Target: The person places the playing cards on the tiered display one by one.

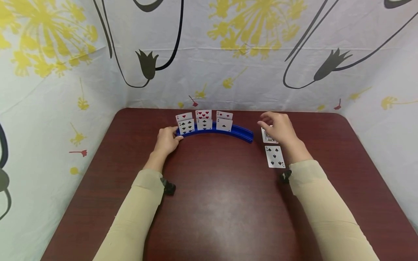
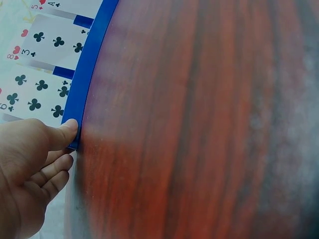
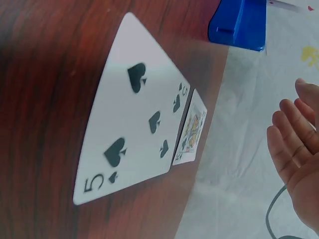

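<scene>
A curved blue card holder (image 1: 242, 133) stands near the table's far edge. My left hand (image 1: 166, 140) pinches its left end between thumb and fingers; the left wrist view shows the thumb on the blue rim. Upright in the holder's front row are the six of clubs (image 2: 37, 92), three of clubs (image 2: 56, 44) and ace of clubs (image 1: 224, 125). Red-suit cards (image 1: 204, 114) stand behind them. Over to the right, my right hand (image 1: 280, 127) hovers with loose, empty fingers above a face card (image 3: 191, 130). Closer to me lies the five of spades (image 3: 134, 112), face up.
The dark red-brown wooden table (image 1: 215, 203) reaches toward me between both arms. White cloth (image 1: 248, 79) with yellow and grey plant prints hangs behind and at both sides. A small dark camera (image 1: 168, 187) is strapped to the left wrist, another (image 1: 286, 176) to the right.
</scene>
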Action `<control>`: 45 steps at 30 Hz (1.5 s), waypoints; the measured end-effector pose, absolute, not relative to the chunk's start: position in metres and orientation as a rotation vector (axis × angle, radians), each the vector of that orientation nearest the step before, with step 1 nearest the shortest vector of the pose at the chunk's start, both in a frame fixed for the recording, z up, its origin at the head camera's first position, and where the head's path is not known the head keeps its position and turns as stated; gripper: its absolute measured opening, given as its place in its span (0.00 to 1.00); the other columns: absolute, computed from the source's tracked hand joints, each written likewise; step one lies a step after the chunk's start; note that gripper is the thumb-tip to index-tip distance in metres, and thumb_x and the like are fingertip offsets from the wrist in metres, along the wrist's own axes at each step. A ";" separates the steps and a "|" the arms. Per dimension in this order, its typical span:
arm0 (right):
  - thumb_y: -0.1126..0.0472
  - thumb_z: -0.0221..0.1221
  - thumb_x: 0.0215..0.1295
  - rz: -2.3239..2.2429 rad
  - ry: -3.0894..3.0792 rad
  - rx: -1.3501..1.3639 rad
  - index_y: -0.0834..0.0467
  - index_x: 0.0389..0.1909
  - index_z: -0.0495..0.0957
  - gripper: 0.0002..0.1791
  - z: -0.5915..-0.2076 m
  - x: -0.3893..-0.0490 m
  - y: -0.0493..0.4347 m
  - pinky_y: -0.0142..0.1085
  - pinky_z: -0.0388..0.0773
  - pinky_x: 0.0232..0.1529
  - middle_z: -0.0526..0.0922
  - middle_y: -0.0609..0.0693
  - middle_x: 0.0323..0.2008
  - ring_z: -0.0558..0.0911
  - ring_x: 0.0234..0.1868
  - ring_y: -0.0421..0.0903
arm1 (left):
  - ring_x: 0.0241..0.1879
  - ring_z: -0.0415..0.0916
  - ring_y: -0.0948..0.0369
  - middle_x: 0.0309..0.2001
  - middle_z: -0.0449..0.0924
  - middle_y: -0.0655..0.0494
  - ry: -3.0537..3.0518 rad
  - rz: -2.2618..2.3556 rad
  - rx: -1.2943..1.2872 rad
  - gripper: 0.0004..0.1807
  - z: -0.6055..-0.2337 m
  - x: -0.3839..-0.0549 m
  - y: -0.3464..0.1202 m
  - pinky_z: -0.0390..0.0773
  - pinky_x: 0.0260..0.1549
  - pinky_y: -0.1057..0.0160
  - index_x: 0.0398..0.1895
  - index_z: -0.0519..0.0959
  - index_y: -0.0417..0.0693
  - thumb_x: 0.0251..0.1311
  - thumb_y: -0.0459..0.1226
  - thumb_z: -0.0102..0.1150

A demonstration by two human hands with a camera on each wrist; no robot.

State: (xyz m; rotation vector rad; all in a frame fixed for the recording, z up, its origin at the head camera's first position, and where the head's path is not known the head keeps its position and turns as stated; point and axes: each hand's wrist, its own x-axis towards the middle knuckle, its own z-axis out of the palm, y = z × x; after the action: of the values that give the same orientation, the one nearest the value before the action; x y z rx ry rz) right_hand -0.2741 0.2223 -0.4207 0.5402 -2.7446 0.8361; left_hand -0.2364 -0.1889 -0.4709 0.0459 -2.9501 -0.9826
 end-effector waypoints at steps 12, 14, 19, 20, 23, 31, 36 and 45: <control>0.57 0.66 0.68 0.790 -2.956 0.466 0.68 0.57 0.79 0.23 -0.431 -0.275 0.238 0.57 0.77 0.46 0.84 0.65 0.46 0.83 0.46 0.61 | 0.40 0.79 0.51 0.42 0.83 0.41 -2.929 -0.966 0.012 0.28 -0.473 -0.238 -0.190 0.81 0.45 0.50 0.67 0.74 0.35 0.66 0.36 0.67; 0.57 0.66 0.67 0.777 -2.974 0.461 0.68 0.58 0.78 0.24 -0.433 -0.276 0.241 0.57 0.77 0.46 0.84 0.65 0.46 0.82 0.46 0.61 | 0.40 0.79 0.52 0.43 0.83 0.41 -2.928 -0.974 0.017 0.28 -0.473 -0.238 -0.190 0.81 0.45 0.50 0.67 0.74 0.35 0.66 0.36 0.67; 0.56 0.68 0.66 0.740 -3.007 0.464 0.68 0.58 0.78 0.26 -0.438 -0.278 0.247 0.57 0.77 0.45 0.84 0.65 0.45 0.82 0.44 0.60 | 0.42 0.79 0.51 0.45 0.83 0.40 -2.928 -0.987 0.032 0.28 -0.474 -0.238 -0.190 0.81 0.46 0.50 0.68 0.74 0.35 0.66 0.36 0.66; 0.56 0.68 0.66 0.732 -3.015 0.465 0.69 0.58 0.78 0.26 -0.439 -0.278 0.248 0.56 0.77 0.45 0.84 0.65 0.45 0.82 0.44 0.60 | 0.42 0.80 0.51 0.45 0.83 0.40 -2.928 -0.990 0.034 0.28 -0.474 -0.238 -0.190 0.81 0.47 0.50 0.68 0.74 0.35 0.66 0.36 0.67; 0.55 0.68 0.66 0.722 -3.039 0.463 0.69 0.59 0.77 0.27 -0.441 -0.279 0.250 0.57 0.76 0.45 0.83 0.65 0.46 0.82 0.45 0.60 | 0.42 0.80 0.51 0.45 0.83 0.40 -2.930 -0.995 0.036 0.29 -0.474 -0.238 -0.190 0.81 0.47 0.50 0.68 0.74 0.36 0.66 0.36 0.66; 0.52 0.68 0.65 0.687 -3.080 0.421 0.69 0.61 0.75 0.31 -0.446 -0.281 0.254 0.59 0.73 0.47 0.77 0.67 0.54 0.77 0.48 0.62 | 0.39 0.79 0.52 0.42 0.83 0.42 -2.923 -1.000 0.040 0.28 -0.474 -0.238 -0.190 0.81 0.44 0.51 0.68 0.74 0.36 0.66 0.37 0.67; 0.47 0.71 0.61 0.681 -3.111 0.372 0.69 0.64 0.72 0.39 -0.450 -0.282 0.258 0.61 0.70 0.54 0.71 0.69 0.58 0.73 0.54 0.65 | 0.40 0.79 0.52 0.43 0.83 0.41 -2.925 -0.996 0.032 0.28 -0.474 -0.239 -0.190 0.81 0.44 0.51 0.68 0.74 0.36 0.66 0.37 0.66; 0.48 0.72 0.60 0.709 -3.185 0.380 0.74 0.69 0.63 0.48 -0.452 -0.288 0.260 0.64 0.63 0.64 0.63 0.75 0.66 0.65 0.65 0.71 | 0.41 0.80 0.51 0.44 0.83 0.41 -2.930 -0.996 0.028 0.29 -0.474 -0.240 -0.191 0.81 0.45 0.51 0.68 0.74 0.36 0.66 0.37 0.66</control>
State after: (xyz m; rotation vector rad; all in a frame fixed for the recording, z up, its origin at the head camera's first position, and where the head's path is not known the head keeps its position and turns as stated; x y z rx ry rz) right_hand -0.2877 0.2599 -0.4524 0.3803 -3.1849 0.7090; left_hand -0.2396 -0.1908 -0.4741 0.0278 -2.9299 -0.9957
